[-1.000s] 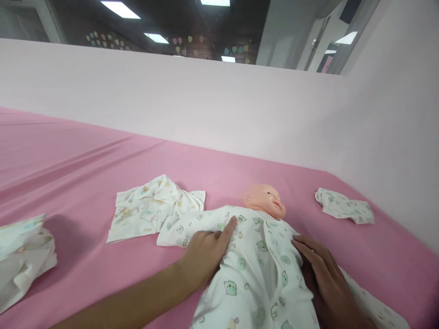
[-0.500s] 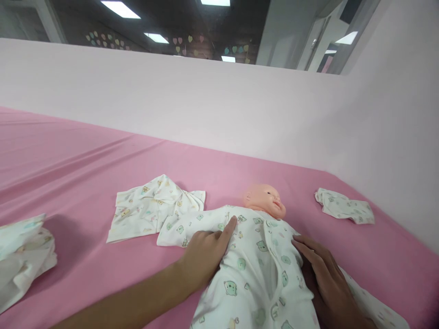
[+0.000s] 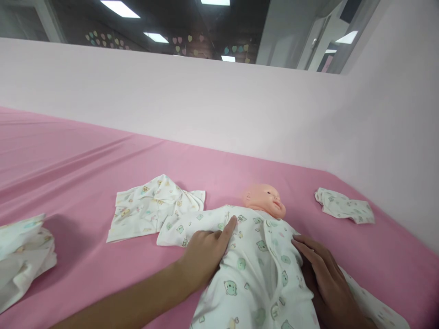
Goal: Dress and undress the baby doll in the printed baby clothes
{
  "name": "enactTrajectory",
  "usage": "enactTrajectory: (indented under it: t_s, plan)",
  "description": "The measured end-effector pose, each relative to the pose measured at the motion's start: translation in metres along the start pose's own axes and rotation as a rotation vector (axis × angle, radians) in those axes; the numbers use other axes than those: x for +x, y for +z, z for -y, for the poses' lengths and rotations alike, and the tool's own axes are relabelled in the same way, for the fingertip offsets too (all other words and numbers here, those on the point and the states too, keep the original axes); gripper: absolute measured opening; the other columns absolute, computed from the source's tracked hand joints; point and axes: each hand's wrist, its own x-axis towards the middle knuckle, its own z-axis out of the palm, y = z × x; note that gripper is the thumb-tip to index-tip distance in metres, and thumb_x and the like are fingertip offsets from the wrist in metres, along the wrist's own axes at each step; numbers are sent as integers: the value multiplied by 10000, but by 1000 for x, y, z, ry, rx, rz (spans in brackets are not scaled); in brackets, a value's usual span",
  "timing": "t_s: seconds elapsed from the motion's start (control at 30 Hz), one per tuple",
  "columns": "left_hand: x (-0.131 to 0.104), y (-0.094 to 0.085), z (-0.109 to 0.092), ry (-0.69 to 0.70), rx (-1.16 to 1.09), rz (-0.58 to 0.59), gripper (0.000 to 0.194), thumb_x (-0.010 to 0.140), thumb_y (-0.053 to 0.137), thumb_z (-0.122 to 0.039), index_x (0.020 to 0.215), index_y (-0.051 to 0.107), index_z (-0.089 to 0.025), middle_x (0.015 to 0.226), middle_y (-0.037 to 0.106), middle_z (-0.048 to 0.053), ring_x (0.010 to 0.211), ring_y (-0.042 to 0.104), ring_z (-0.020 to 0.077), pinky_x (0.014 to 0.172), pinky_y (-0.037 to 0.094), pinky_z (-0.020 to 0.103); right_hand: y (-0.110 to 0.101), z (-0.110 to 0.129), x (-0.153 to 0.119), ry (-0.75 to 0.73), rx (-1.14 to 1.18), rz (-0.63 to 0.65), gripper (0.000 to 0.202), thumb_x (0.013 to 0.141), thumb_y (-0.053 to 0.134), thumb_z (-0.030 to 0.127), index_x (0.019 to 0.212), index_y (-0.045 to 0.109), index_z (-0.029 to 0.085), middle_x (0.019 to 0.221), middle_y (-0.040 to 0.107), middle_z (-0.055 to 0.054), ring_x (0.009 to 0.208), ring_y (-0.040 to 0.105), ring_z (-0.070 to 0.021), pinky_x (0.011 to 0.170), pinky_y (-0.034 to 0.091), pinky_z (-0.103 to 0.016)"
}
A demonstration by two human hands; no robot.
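Observation:
A baby doll (image 3: 264,200) lies on its back, its head turned to the right. It wears a white romper (image 3: 254,269) printed with green animals and closed down the front with a snap placket. My left hand (image 3: 206,256) rests against the romper's left side below the sleeve, thumb stretched over the chest, its other fingers partly hidden. Against the opposite side lies my right hand (image 3: 325,274), fingers extended along the cloth and fingertips near the armhole. Both sleeves spread outward, the right one partly behind my right hand. The doll's legs are out of view.
A folded white printed garment (image 3: 144,212) lies left of the doll, touching the sleeve. Another bundled cloth (image 3: 25,260) is at the left edge. A small folded cloth (image 3: 345,206) sits at right. Pink sheeting (image 3: 85,183) meets a white wall (image 3: 206,105) with a window above.

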Motion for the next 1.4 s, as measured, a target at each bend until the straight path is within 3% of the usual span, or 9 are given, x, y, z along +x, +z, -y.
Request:
enactTrajectory:
  t_s: [1.13, 1.4]
  plan:
    - [1, 5, 2, 9, -7, -24, 902, 769, 494, -164, 1484, -56, -153, 809, 660, 26, 666, 613, 200, 575, 422, 300, 2, -3, -3, -13, -3, -11, 455, 930, 404, 187, 1385, 388, 205, 1277, 488, -138, 1171, 490, -267, 922, 487, -435]
    - [0, 6, 2, 17, -1, -22, 931, 765, 482, -151, 1455, -142, -133, 827, 659, 26, 668, 617, 215, 566, 426, 319, 0, -2, -2, -14, 1, -5, 463, 935, 402, 208, 1397, 372, 223, 1274, 491, -141, 1168, 487, -276, 908, 490, -445]
